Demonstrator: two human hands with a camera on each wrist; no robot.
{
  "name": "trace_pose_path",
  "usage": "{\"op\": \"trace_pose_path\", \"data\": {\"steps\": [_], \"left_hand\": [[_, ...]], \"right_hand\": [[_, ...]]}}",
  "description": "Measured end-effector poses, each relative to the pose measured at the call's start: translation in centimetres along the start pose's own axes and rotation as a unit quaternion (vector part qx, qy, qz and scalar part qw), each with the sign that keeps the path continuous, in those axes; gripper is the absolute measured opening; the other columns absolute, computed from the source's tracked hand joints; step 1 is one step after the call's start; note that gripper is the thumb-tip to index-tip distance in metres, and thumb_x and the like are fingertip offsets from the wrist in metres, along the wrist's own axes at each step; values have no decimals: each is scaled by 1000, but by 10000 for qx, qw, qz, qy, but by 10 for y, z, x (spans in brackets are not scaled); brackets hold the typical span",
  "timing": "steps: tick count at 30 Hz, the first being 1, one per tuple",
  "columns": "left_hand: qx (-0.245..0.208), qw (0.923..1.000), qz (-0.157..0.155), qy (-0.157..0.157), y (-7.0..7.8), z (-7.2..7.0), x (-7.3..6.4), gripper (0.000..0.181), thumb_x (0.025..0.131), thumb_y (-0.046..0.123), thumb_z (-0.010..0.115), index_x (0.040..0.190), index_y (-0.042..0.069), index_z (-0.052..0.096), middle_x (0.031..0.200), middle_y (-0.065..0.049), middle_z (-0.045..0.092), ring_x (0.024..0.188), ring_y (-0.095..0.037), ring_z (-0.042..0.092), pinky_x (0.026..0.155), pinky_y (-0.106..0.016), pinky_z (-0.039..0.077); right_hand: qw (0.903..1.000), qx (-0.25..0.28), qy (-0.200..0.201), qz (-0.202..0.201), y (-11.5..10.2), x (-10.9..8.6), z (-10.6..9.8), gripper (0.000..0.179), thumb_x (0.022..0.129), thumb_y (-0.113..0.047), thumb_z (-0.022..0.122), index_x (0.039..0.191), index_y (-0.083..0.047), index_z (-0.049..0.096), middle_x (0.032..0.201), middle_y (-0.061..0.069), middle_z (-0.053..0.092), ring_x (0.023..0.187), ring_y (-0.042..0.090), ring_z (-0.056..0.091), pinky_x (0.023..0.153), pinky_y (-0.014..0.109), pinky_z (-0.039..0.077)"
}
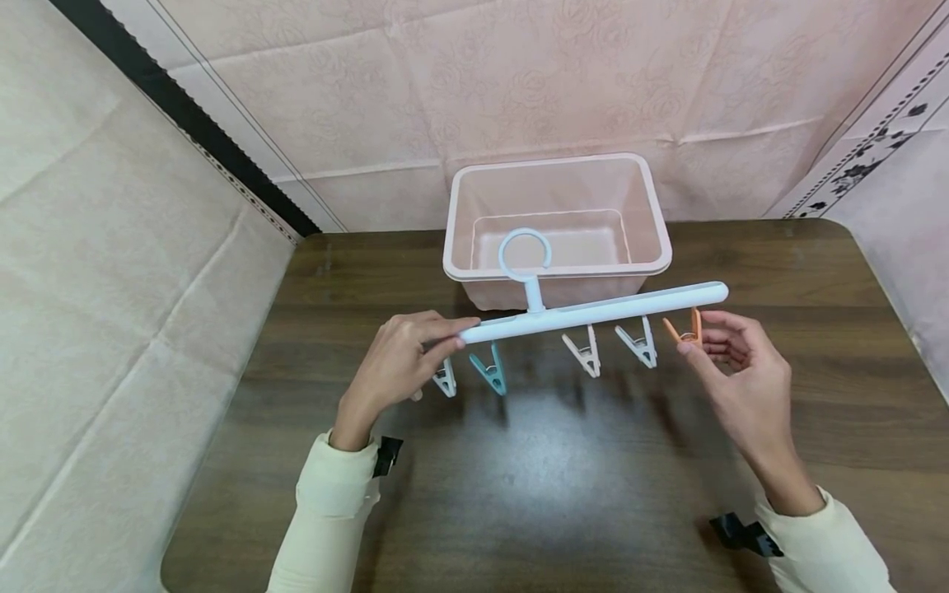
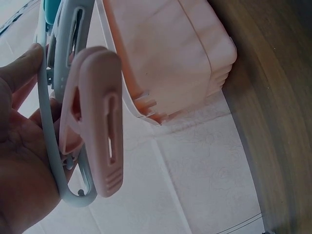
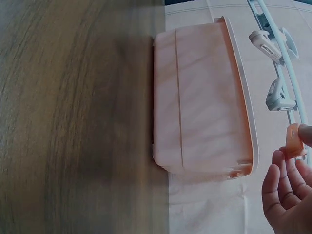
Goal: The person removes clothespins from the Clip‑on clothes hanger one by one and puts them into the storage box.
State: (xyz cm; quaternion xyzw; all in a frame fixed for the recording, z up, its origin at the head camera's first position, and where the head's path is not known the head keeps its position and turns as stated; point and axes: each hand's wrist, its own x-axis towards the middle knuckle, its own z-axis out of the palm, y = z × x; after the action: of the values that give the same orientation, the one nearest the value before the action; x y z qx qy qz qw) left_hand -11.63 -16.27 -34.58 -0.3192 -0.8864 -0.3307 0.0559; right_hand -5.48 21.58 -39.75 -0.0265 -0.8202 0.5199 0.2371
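A light blue clip hanger (image 1: 593, 313) with a round hook is held up over the table, its right end slightly higher in the head view. My left hand (image 1: 396, 354) grips its left end between thumb and fingers. With thumb and fingers, my right hand (image 1: 749, 379) pinches an orange clip (image 3: 293, 139) at the right end. Below the bar hang a teal clip (image 1: 495, 376), a pale pink clip (image 1: 589, 362) and a light blue clip (image 1: 645, 352). Another pale clip (image 1: 446, 382) is partly behind my left hand. The left wrist view shows a pink clip (image 2: 107, 131) near that hand.
Behind the hanger, an open pink plastic basin (image 1: 656, 206) stands at the back of the dark wooden table (image 1: 519, 511). The hook overlaps its front rim in the head view. Patterned pale cloth (image 1: 556, 74) hangs behind the table.
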Motion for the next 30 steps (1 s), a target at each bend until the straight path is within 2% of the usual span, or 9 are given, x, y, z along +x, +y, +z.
{"op": "trace_pose_path", "data": {"steps": [7,12,18,26,30], "left_hand": [[-24,10000,-3,-6,0,0,0,32,90,7,75,122,15,75,86,1,70,59,-8,51,53,-30,41],[-47,10000,-23,-29,-1,0,0,32,90,7,75,122,15,75,84,2,69,57,-8,50,53,-31,41],[-128,9998,-111,-115,-1,-1,-1,32,91,9,75,122,15,74,84,2,68,57,-7,51,53,-30,41],[-217,9995,-136,-181,-1,-4,-1,32,91,8,74,123,15,74,87,2,70,55,-6,50,54,-30,43],[-259,9993,-154,-210,-2,-4,-1,32,92,8,73,123,15,74,87,2,70,51,-4,49,53,-29,44]], "right_hand": [[9993,130,-61,337,-1,2,-1,40,83,2,80,119,3,66,89,-6,68,80,8,62,70,11,48],[9989,164,-56,433,-2,3,-1,37,83,3,80,117,4,67,89,-6,69,80,8,63,70,11,50],[9991,181,38,372,-2,3,-2,36,82,5,80,116,5,68,88,-6,69,78,7,64,68,11,50],[9993,196,286,137,3,6,-5,39,78,10,80,116,7,69,86,1,66,72,3,64,65,11,50],[9993,29,353,101,3,6,-6,40,77,8,82,115,5,70,85,-4,66,71,3,62,66,10,49]]}}
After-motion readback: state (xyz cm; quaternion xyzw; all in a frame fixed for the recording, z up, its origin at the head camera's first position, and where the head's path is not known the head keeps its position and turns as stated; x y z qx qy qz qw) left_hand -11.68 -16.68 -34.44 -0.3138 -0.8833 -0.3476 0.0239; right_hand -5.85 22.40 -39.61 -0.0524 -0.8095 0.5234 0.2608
